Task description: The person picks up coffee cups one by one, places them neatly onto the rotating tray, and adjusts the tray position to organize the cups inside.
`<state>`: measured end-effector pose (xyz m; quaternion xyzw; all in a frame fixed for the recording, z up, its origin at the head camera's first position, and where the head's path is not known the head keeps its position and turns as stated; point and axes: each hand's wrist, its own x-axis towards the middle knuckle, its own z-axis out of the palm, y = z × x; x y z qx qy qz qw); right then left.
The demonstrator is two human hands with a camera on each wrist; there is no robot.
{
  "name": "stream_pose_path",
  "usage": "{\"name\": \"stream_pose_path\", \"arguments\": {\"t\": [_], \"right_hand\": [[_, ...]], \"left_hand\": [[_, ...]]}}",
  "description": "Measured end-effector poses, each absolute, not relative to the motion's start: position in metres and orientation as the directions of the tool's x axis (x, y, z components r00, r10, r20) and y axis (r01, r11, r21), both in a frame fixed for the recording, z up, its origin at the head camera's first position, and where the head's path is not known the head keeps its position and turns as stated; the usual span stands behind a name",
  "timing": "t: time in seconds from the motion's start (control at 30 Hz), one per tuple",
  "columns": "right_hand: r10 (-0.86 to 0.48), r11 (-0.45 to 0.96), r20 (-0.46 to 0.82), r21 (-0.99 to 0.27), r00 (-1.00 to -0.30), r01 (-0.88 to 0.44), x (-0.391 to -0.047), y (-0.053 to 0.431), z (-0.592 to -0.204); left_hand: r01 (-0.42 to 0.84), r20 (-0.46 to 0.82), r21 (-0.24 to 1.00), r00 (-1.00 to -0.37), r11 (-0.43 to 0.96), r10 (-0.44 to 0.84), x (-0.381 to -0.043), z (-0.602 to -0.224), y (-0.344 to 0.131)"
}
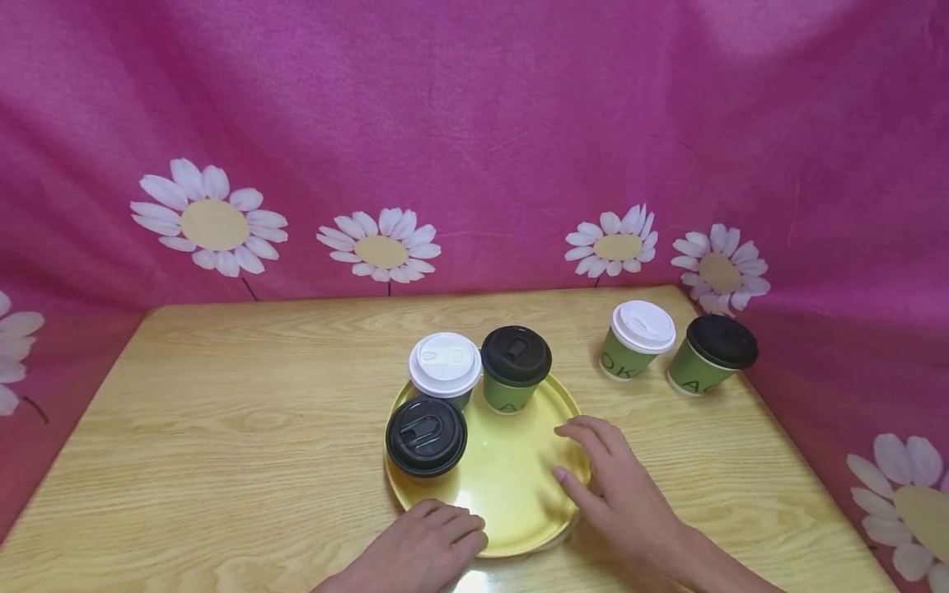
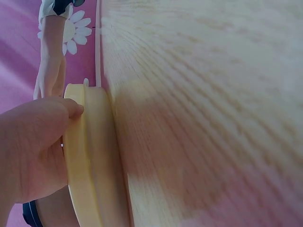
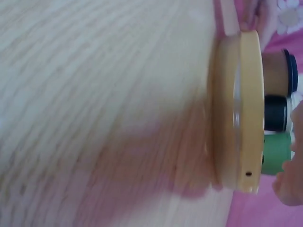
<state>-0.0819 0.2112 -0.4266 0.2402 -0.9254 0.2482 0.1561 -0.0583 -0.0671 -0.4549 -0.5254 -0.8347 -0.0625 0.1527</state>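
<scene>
From my station I'd expect the yellow tray (image 1: 511,502) to be stiff, slick, best held at opposite edges (left hand (image 1: 421,545) pinching one, right hand (image 1: 628,496) loosely spread).

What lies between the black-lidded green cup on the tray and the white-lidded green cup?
Some yellow tray, its rim, then bare wooden table, in the head view.

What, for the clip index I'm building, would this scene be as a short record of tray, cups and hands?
Tray: round, yellow
On tray: brown cup with black lid, dark cup with white lid, green cup with black lid
Off tray, right: green cup with white lid, second black-lidded green cup
Left hand: touches near rim
Right hand: fingers apart, above right edge
</scene>
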Motion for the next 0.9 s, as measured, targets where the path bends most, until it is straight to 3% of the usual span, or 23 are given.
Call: {"name": "stream_pose_path", "arguments": {"t": [0.27,0.37,0.53,0.9], "right_hand": [[-0.045,0.566,0.371,-0.756,-0.928,-0.330,-0.101,0.229,-0.429],[0.081,0.461,0.351,-0.843,-0.933,-0.277,-0.119,0.249,-0.451],[0.222,0.382,0.330,-0.895,-0.918,-0.229,-0.146,0.283,-0.486],[0.295,0.372,0.224,-0.922,-0.929,-0.104,-0.150,0.277,-0.446]], "left_hand": [[0.899,0.279,-0.035,-0.411,0.437,0.868,-0.058,-0.453,-0.067],[0.900,0.286,-0.034,-0.409,0.435,0.867,-0.058,-0.453,-0.067],[0.899,0.290,-0.020,-0.412,0.436,0.864,-0.058,-0.455,-0.067],[0.898,0.272,-0.009,-0.421,0.439,0.865,-0.058,-0.453,-0.068]]}}
